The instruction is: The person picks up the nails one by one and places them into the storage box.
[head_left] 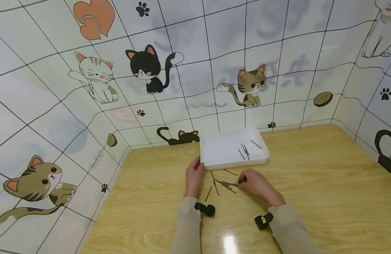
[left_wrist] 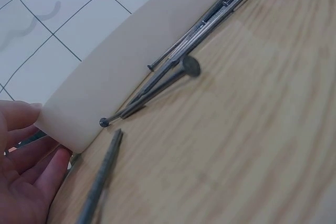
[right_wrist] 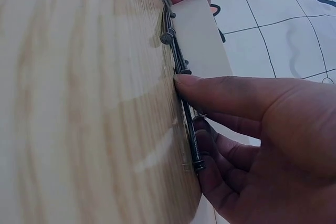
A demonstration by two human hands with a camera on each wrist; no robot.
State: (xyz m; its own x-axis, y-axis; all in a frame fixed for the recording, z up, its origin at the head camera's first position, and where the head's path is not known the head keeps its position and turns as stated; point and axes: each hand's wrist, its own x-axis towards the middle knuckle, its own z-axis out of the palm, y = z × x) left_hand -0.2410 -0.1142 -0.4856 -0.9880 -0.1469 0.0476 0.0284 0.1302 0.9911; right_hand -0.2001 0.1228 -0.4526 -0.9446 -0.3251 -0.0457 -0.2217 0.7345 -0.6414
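My left hand grips the front left corner of a white plastic tray. In the left wrist view its thumb lies against the tray wall, with the other fingers around the corner. Just in front of the tray, my right hand pinches a dark metal nail between thumb and fingers, low over the table. How many nails are in that pinch is hard to tell. Several loose nails lie scattered and partly crossed between the two hands. Inside the tray, towards its right side, rest several more nails.
The wood-grain table ends at a back wall printed with cats and grid lines. Side walls of the same print stand at left and right. The tray's back edge is close to the wall. Each wrist wears a small black camera.
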